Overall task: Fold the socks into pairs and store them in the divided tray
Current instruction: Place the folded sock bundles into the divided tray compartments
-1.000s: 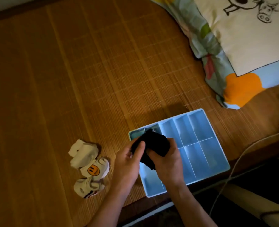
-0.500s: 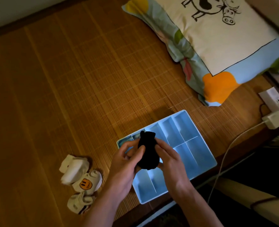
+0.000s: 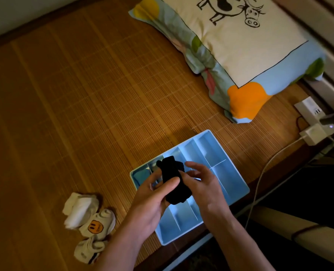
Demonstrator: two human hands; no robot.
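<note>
A folded black sock bundle [image 3: 175, 181] stands nearly upright above the light blue divided tray [image 3: 231, 177]. My left hand [image 3: 152, 202] grips the bundle, thumb across its front. My right hand [image 3: 203, 184] is beside it on the right, fingers spread and lightly curled at the bundle's edge. The tray's compartments that show hold nothing; its near-left part is hidden by my hands. Three white sock bundles lie on the mat to the left: a plain one [image 3: 80, 209], one with an orange smiley face [image 3: 99, 224], and one nearest me [image 3: 87, 251].
A bamboo mat [image 3: 84, 104] covers the surface. A colourful pillow with a cow drawing [image 3: 232, 42] lies at the back right. A white power strip and charger [image 3: 313, 124] with a cable sit at the right edge, where the mat drops off.
The black bundle has been turned from lying across to standing upright and tightened. My right hand's fingers have opened off it. The view has shifted, showing more of the pillow and charger.
</note>
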